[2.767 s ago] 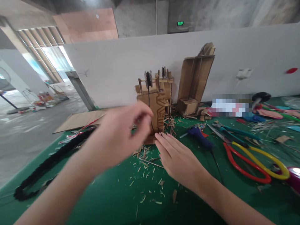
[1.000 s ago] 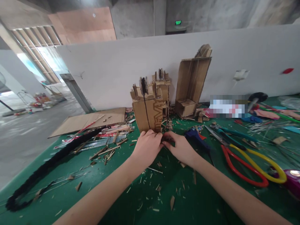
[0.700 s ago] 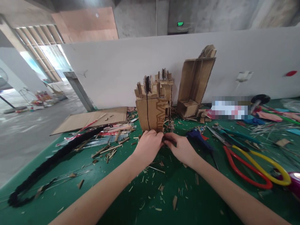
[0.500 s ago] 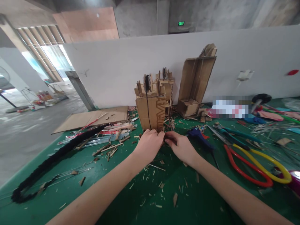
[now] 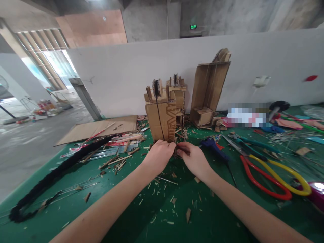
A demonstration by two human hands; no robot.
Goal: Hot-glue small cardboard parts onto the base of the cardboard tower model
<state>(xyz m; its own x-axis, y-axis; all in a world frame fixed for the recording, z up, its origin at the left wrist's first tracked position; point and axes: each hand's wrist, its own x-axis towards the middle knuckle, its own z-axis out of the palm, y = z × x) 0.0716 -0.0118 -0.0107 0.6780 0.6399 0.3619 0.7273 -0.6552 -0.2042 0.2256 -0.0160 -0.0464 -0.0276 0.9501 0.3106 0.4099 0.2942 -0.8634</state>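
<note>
An upright cardboard box stands in front of me on the green table. A cardboard pulley sits on a stick between posts on its top, and a black cord runs from it down the front. My left hand is closed around the box's bottom front edge, knuckles toward me. At the lower right corner my right hand is closed in a pinch, its thumb and fingertips close to the left hand. What the right fingertips hold is hidden.
Behind stand a second cardboard pulley piece and an open cardboard box. A blue glue gun, red-and-yellow-handled scissors and pliers lie right. A fuzzy black strip, a flat cardboard sheet and scraps lie left.
The whole view has shifted slightly. Both hands stay at the bottom of the cardboard box, with hardly any visible movement.
</note>
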